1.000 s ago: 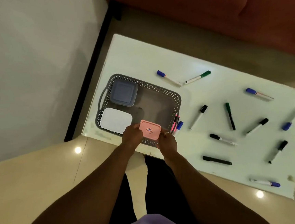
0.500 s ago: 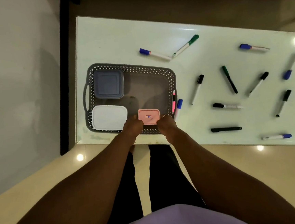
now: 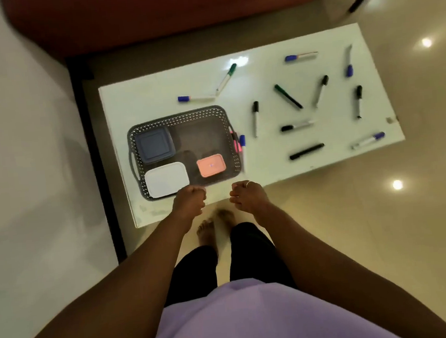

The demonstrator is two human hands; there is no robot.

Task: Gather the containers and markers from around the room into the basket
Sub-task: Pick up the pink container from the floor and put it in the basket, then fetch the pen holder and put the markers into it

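A grey perforated basket (image 3: 219, 112) sits on the left part of a white low table (image 3: 156, 99). Inside it lie a blue-grey container (image 3: 154, 145), a white container (image 3: 166, 179) and a small pink container (image 3: 211, 165). My left hand (image 3: 189, 200) and my right hand (image 3: 247, 195) hover just in front of the basket's near rim, both with fingers curled and holding nothing. Several markers lie scattered on the table right of the basket, among them a green one (image 3: 288, 100), a black one (image 3: 306, 151) and a blue-capped one (image 3: 301, 56). Pink and blue markers (image 3: 239, 144) lie against the basket's right side.
A dark red sofa (image 3: 175, 11) runs behind the table. A white wall (image 3: 19, 132) with a black skirting strip stands on the left. Glossy beige floor with light reflections lies to the right, and my bare feet (image 3: 213, 229) stand at the table's near edge.
Both hands have let go of the pink container, which now rests in the basket's near right corner. The hands have drawn back toward me and curled closed.
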